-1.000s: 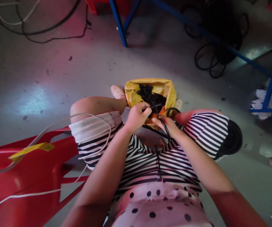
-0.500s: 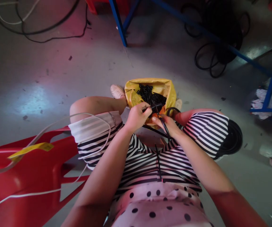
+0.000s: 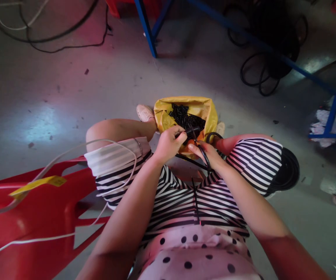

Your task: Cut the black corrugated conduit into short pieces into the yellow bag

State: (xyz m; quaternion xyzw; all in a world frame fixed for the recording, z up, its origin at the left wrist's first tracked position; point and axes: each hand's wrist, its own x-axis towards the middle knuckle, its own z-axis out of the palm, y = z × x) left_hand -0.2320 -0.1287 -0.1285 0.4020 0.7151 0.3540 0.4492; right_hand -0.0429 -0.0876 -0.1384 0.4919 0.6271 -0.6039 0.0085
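So the left hand (image 3: 169, 144) is closed, thumb against curled fingers, pinching one end of a slim black ribbed tube (image 3: 195, 130), looks like plastic. The right hand (image 3: 210, 155) is wrapped around a pair of black-handled scissors (image 3: 197, 144), and the handle loops look spread apart. The tube sits just ahead of both hands, over the near part of an open yellow bag (image 3: 185, 99) that looks like plastic. Its long axis runs out from the left hand to the right and slightly forward, so the free end sticks out ahead of the right hand. The scissors point forward and a bit left from the right hand, so they cross the tube's line at a steep angle. That crossing is the bit that matters imo: left hand at the tube's gripped end, blades across the tube farther right. Can't tell if the blades touch the tube or just overlap it from this viewpoint, too small and dark. Past the hands, inside the bag, there's a heap of short black pieces (image 3: 181, 116). Well off to the right hand's right, by the striped knee, sits a black coil (image 3: 287, 171).
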